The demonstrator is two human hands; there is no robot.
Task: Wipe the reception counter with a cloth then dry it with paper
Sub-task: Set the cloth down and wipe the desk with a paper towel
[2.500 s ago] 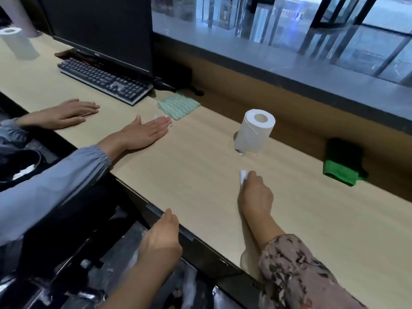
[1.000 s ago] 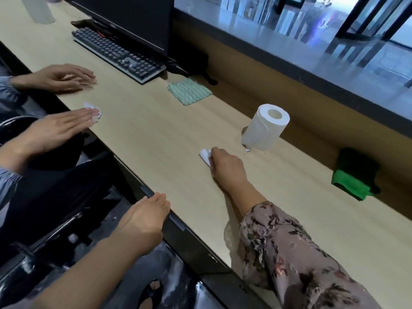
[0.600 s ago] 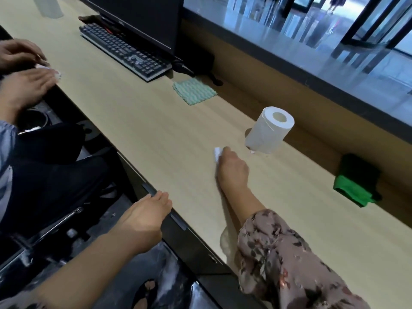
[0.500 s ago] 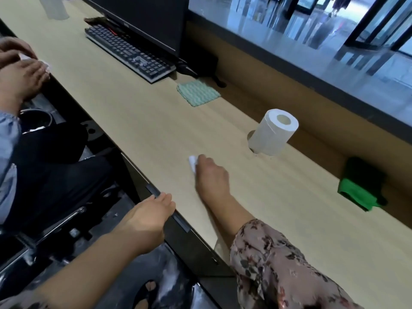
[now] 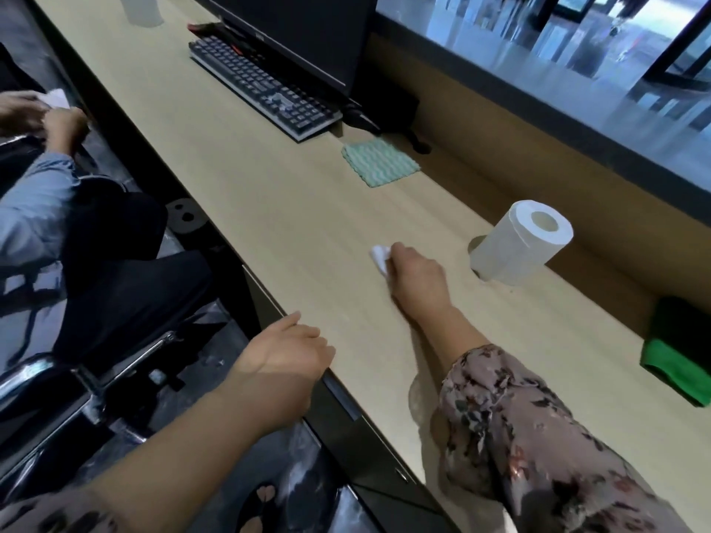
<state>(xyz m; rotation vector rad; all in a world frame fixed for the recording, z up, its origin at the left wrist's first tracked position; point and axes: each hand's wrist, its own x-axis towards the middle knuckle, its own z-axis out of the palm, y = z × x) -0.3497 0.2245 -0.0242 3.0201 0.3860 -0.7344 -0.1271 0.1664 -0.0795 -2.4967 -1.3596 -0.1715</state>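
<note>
Pale wood-grain laminate covers the reception counter [image 5: 269,209]. Right hand [image 5: 417,280] lies knuckles-up on it, fingers curled round a small wad of white paper [image 5: 379,259] that is pressed to the surface, near an upright toilet roll [image 5: 521,244] but not touching it. Left hand [image 5: 284,355] rests on the counter's dark front edge, fingers loosely bent, grasping nothing. A teal-and-white patterned cloth [image 5: 381,162] lies flat further along, just beside the keyboard [image 5: 265,86] and black monitor [image 5: 292,28], well apart from both hands. A folded green cloth [image 5: 677,371] sits against the back wall at right. A second person's hands [image 5: 38,113], far left, hold white paper.
</note>
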